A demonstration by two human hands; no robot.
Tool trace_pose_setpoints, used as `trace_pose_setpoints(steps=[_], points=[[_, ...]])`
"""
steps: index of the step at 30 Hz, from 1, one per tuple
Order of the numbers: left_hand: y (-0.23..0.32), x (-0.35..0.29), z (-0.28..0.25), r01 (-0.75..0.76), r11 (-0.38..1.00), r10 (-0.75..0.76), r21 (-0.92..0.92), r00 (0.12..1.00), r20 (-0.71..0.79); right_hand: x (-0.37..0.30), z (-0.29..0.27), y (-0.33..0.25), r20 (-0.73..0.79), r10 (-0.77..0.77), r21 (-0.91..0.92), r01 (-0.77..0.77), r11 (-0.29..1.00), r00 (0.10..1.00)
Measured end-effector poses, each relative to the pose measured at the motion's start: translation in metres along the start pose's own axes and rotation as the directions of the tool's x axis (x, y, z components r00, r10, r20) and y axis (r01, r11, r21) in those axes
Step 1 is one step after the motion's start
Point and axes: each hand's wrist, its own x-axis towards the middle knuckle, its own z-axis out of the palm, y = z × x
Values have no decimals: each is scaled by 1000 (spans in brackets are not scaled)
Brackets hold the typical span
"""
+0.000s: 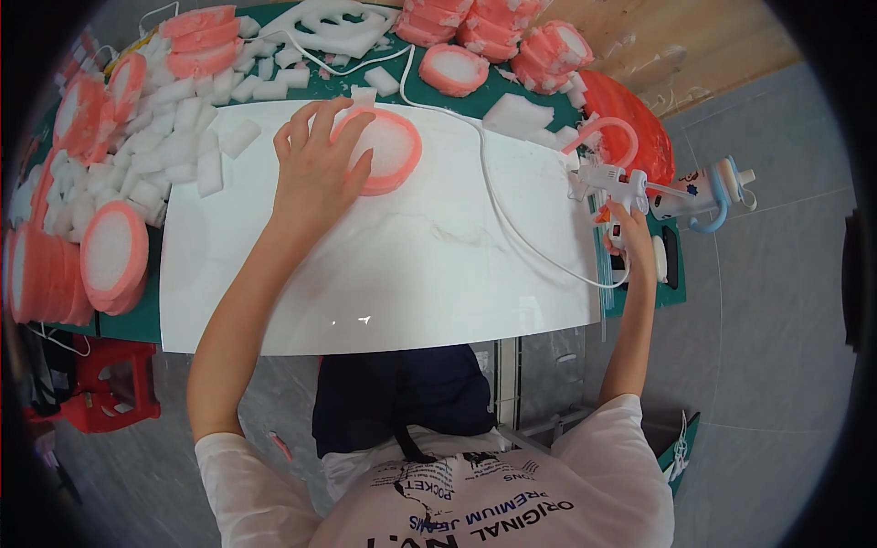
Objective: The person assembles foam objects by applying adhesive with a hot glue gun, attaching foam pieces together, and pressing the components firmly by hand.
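Note:
A round white foam piece with a pink rim point(396, 151) lies flat on the white board point(438, 265). My left hand point(318, 160) rests over its left side, fingers spread, with thumb and forefinger on the piece. A small white foam block point(363, 96) sits at the piece's far edge, close to my fingertips; whether they touch it I cannot tell. At the board's right edge my right hand point(630, 233) is closed round the handle of a white glue gun point(626, 187). A clear glue stick point(669, 190) sticks out of the gun's back, and its nozzle points left.
White foam blocks point(169, 137) heap up at the left, beside stacked pink-rimmed pieces point(114, 251). More stacks point(484, 32) stand at the back, near a red bag point(630, 119). A white cord point(493, 183) crosses the board. A tumbler point(699, 194) lies at the right.

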Motion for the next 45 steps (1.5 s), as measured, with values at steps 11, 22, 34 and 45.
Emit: trace_pose_setpoints(steps=[11, 22, 34, 45], points=[[-4, 0, 3, 4, 1000, -3, 26, 1000, -16, 2, -3, -2, 34, -10, 2, 9, 1000, 999], [-2, 1, 5, -11, 997, 7, -79, 999, -48, 2, -4, 4, 38, -36, 11, 36, 999, 999], [-3, 1, 5, -7, 988, 2, -152, 999, -38, -2, -6, 2, 13, 4, 1, -4, 1000, 1000], [-4, 0, 5, 1, 987, -5, -159, 1000, -25, -18, 5, 10, -81, 16, 128, -6, 992, 997]])
